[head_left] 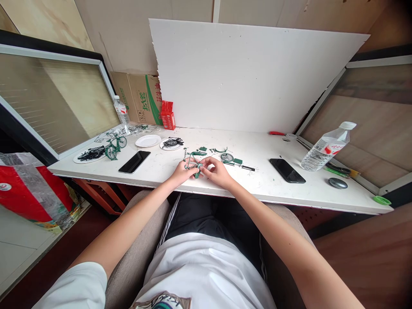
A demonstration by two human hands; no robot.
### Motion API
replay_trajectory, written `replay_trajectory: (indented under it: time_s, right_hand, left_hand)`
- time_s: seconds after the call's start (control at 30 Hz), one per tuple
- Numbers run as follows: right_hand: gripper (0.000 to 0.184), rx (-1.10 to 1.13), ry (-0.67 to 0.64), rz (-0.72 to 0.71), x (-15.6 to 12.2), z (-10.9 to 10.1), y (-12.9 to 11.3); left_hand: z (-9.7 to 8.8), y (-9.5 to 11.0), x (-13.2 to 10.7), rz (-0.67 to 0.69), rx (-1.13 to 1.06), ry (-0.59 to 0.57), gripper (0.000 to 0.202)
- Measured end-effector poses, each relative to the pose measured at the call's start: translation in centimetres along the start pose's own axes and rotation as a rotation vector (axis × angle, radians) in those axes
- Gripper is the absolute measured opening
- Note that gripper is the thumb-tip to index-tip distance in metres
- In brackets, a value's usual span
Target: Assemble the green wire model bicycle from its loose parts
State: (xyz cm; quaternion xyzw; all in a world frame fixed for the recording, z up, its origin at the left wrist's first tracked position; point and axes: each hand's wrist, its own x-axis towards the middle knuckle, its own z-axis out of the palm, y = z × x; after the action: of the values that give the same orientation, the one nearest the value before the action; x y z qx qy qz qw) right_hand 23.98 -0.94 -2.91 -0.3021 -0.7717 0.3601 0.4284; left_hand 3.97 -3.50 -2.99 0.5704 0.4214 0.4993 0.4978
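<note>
Green bicycle frame (199,166): small model, between both hands near the middle of the worktop's (257,189) front edge.
Left hand (183,172): thumb and fingers pinched narrow, holding the frame.
Right hand (217,173): fingertips closed on the frame's other side; the exact grip appears partly hidden.
Loose wheel (227,157): just beyond the right hand, toward the back edge.
Wheeled green bicycle (111,151): near the worktop's left end.

A phone (134,162) lies at nine o'clock, another phone (287,171) and a bottle (331,146) at three, a carton (141,96) and red box (168,118) at ten.
</note>
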Motion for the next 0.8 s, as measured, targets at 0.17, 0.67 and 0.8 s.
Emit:
replay_trajectory:
  time_s: [0.17, 0.67, 0.8]
  right_hand:
    - [0.03, 0.017, -0.003, -0.006, 0.0, 0.0, 0.0]
    - [0.029, 0.104, -0.044, 0.033, 0.1, -0.2, 0.1]
    - [0.03, 0.152, -0.066, 0.067, 0.0, -0.2, 0.4]
  left_hand:
    - [0.2, 0.5, 0.0, -0.02, -0.023, 0.023, 0.04]
    - [1.7, 1.6, -0.6, -0.259, -0.45, -0.028, 0.018]
    - [1.6, 1.6, -0.6, -0.267, -0.475, -0.075, 0.014]
